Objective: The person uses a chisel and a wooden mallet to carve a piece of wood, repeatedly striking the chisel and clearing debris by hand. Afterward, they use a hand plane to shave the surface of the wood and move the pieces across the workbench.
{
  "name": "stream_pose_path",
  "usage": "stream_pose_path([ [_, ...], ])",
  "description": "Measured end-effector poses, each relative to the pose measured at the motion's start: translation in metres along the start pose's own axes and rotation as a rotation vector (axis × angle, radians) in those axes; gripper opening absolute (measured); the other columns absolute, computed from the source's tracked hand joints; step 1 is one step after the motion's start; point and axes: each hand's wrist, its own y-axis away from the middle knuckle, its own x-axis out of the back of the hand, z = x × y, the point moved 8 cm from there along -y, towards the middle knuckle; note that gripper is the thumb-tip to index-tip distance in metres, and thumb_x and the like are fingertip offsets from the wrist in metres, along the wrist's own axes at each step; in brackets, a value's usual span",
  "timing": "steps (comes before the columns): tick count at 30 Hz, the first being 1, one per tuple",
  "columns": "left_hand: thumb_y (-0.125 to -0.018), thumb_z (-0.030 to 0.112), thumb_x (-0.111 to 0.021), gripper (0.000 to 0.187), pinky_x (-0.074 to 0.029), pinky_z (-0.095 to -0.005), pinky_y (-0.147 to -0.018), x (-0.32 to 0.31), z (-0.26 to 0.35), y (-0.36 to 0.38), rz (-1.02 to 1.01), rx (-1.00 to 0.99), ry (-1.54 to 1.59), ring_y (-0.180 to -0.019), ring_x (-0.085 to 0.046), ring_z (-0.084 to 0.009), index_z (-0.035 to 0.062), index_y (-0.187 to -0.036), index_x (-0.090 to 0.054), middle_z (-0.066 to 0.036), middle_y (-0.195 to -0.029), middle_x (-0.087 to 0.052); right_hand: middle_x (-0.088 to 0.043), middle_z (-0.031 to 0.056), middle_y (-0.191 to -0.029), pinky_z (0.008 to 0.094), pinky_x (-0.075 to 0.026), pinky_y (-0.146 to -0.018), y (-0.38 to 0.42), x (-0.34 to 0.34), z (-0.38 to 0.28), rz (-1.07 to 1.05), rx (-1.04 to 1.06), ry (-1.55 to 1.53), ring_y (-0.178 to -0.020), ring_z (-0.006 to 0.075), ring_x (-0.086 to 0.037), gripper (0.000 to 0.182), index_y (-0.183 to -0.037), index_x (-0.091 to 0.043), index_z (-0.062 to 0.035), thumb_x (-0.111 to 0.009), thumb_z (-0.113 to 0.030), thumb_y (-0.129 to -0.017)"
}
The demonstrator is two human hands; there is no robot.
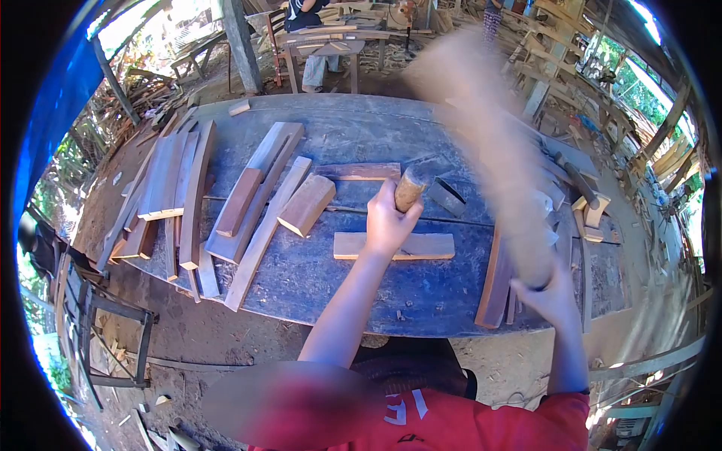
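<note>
My left hand (pixel 389 219) is wrapped round the wooden handle of a tool (pixel 411 189), which stands upright over the blue table. Its lower end is hidden behind the hand. Just below lies a short pale wood block (pixel 429 246), and a darker wood piece (pixel 359 171) lies beyond. My right hand (pixel 550 295) grips a long wooden club (pixel 500 173), raised and smeared by motion. A flat dark metal piece (pixel 449 197) rests right of the left hand.
Boards (pixel 167 177) and a reddish block (pixel 307 204) lie on the table's (pixel 346 301) left side. At the right are dark strips (pixel 496 279) and a wooden hand plane (pixel 593 210). A person (pixel 302 16) is at a far bench.
</note>
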Motion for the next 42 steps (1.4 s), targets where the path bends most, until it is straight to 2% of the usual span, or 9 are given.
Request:
stream_pose_path([
  [7,-0.073,0.013,-0.066,0.021,-0.043,-0.0266,-0.054,-0.006,-0.005,0.006,-0.040,-0.025,-0.013,-0.057,-0.051,-0.0110,-0.0004,-0.077,-0.050,-0.010,-0.063,-0.056,-0.059,0.0149,-0.096,0.0336,-0.047,-0.074,0.010,0.030,0.013,0.234,-0.122,-0.118,-0.080,0.0253,-0.060,0.052,-0.104,-0.050,0.0027,-0.074,-0.017,-0.062],
  [12,-0.073,0.013,-0.066,0.021,-0.043,-0.0262,-0.053,-0.009,-0.005,0.005,-0.052,-0.026,-0.022,-0.057,-0.051,-0.0108,-0.0003,-0.078,-0.051,-0.010,-0.064,-0.056,-0.056,0.0176,-0.098,0.0330,-0.045,-0.079,0.000,-0.003,-0.006,-0.122,-0.086,0.092,-0.095,0.0274,-0.056,0.052,-0.102,-0.051,0.0026,-0.074,-0.021,-0.062],
  [16,-0.067,0.013,-0.067,0.026,-0.047,-0.0350,-0.056,-0.007,-0.010,0.004,-0.078,0.035,-0.019,-0.065,-0.060,-0.0336,-0.0002,-0.080,-0.049,-0.018,-0.069,-0.058,-0.055,0.0206,-0.102,0.0350,-0.044,-0.081,0.006,-0.011,0.021,-0.240,-0.311,0.038,-0.097,0.0297,-0.055,0.058,-0.104,-0.050,0.0030,-0.077,-0.024,-0.060],
  [19,-0.067,0.013,-0.067,0.026,-0.047,-0.0349,-0.056,-0.008,-0.007,0.006,-0.087,0.058,-0.013,-0.064,-0.060,-0.0335,-0.0003,-0.080,-0.049,-0.018,-0.069,-0.057,-0.056,0.0229,-0.099,0.0353,-0.044,-0.081,0.015,0.001,0.029,0.218,-0.261,-0.283,-0.095,0.0308,-0.057,0.058,-0.105,-0.050,0.0030,-0.076,-0.025,-0.061],
  [25,-0.066,0.012,-0.067,0.026,-0.047,-0.0347,-0.056,-0.009,-0.007,0.002,-0.082,0.008,-0.023,-0.064,-0.060,-0.0329,-0.0002,-0.081,-0.049,-0.018,-0.068,-0.058,-0.062,0.0149,-0.089,0.0324,-0.047,-0.073,0.001,-0.006,0.002,-0.238,-0.144,0.225,-0.075,0.0232,-0.061,0.059,-0.108,-0.049,0.0045,-0.076,-0.019,-0.061],
  [29,-0.066,0.012,-0.067,0.026,-0.047,-0.0348,-0.057,-0.008,-0.010,0.005,-0.082,0.063,-0.005,-0.064,-0.060,-0.0324,-0.0001,-0.081,-0.050,-0.018,-0.070,-0.058,-0.061,0.0169,-0.085,0.0325,-0.049,-0.070,0.013,0.016,0.012,0.363,-0.116,-0.211,-0.074,0.0235,-0.063,0.049,-0.100,-0.051,0.0024,-0.075,-0.021,-0.063],
  [31,-0.066,0.012,-0.067,0.026,-0.047,-0.0347,-0.057,-0.009,-0.009,0.006,-0.081,0.048,0.002,-0.064,-0.060,-0.0322,-0.0001,-0.081,-0.050,-0.018,-0.070,-0.058,-0.060,0.0179,-0.086,0.0321,-0.048,-0.073,0.011,0.007,0.013,0.195,-0.320,-0.375,-0.081,0.0217,-0.061,0.050,-0.101,-0.051,0.0029,-0.075,-0.019,-0.062],
  [33,-0.066,0.012,-0.067,0.026,-0.047,-0.0345,-0.057,-0.007,-0.008,0.005,-0.084,0.024,0.005,-0.064,-0.060,-0.0320,0.0000,-0.082,-0.050,-0.018,-0.069,-0.058,-0.059,0.0121,-0.087,0.0322,-0.046,-0.072,0.003,-0.016,-0.004,-0.250,-0.071,0.426,-0.081,0.0218,-0.059,0.060,-0.108,-0.046,0.0020,-0.075,-0.016,-0.059],
  [42,-0.067,0.013,-0.067,0.027,-0.047,-0.0338,-0.057,-0.006,-0.007,0.005,-0.086,0.030,0.015,-0.064,-0.061,-0.0312,0.0002,-0.083,-0.050,-0.017,-0.069,-0.059,-0.061,0.0127,-0.088,0.0339,-0.047,-0.074,0.022,-0.008,0.030,0.154,-0.429,-0.440,-0.082,0.0214,-0.060,0.051,-0.104,-0.050,0.0022,-0.076,-0.014,-0.063],
])
